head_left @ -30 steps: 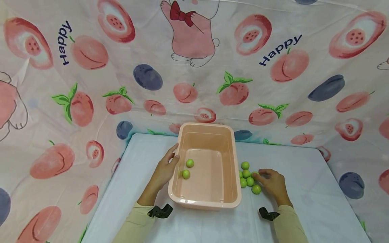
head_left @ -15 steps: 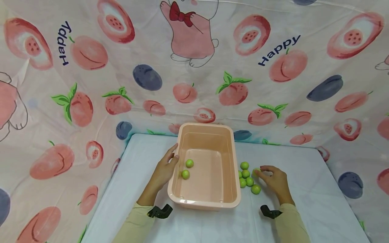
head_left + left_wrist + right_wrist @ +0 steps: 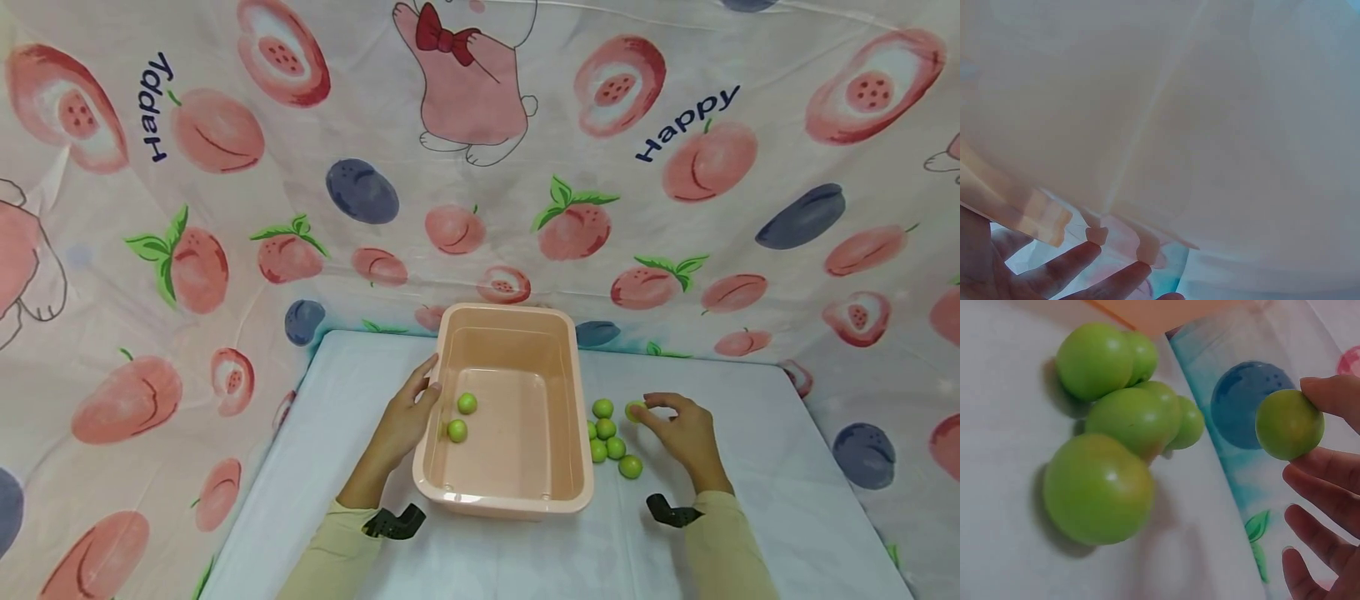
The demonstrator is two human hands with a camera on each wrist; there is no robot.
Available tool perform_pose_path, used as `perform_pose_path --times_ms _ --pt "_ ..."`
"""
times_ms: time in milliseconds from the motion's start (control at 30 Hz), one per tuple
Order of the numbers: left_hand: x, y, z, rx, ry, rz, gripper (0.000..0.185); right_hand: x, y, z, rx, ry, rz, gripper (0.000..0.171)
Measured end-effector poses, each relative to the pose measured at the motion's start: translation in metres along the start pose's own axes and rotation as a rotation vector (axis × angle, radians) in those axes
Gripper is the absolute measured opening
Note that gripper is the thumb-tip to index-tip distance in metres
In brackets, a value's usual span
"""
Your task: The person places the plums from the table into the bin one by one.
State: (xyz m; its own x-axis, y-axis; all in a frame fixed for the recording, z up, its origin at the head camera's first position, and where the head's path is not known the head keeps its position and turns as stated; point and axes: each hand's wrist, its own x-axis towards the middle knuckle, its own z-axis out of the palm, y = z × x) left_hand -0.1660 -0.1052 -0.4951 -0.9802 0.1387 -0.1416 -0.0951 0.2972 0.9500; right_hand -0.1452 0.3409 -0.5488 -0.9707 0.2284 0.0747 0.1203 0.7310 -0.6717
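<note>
Green fruit (image 3: 1289, 424) in right hand (image 3: 686, 437)

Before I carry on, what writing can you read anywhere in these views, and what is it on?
"Happy" in dark blue on the printed backdrop cloth, upper right, slanting upward beside a peach.
"Happy" again on the same cloth, upper left, turned so that it reads upside down.
No lettering shows on the peach-coloured tub, the green fruits, or in either wrist view.
</note>
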Motion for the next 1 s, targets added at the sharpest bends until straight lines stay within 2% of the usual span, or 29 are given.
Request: perform_pose_path --times_ms 367,600,833,1000 --pt "0.000 -0.001 -0.001 0.011 0.003 0.006 0.050 0.010 -0.023 -0.021 -0.011 0.048 -0.109 0.053" --pt "-0.001 -0.001 -0.001 0.011 0.001 0.006 0.050 0.014 -0.049 -0.041 -0.036 0.062 -0.156 0.048" --pt "0.001 -0.003 -0.002 0.004 -0.003 0.008 0.050 0.022 -0.066 -0.051 -0.055 0.112 -0.245 0.040" --pt "0.001 -0.002 -0.001 0.019 0.003 0.008 0.050 0.027 -0.080 -0.057 -0.052 0.119 -0.297 0.040"
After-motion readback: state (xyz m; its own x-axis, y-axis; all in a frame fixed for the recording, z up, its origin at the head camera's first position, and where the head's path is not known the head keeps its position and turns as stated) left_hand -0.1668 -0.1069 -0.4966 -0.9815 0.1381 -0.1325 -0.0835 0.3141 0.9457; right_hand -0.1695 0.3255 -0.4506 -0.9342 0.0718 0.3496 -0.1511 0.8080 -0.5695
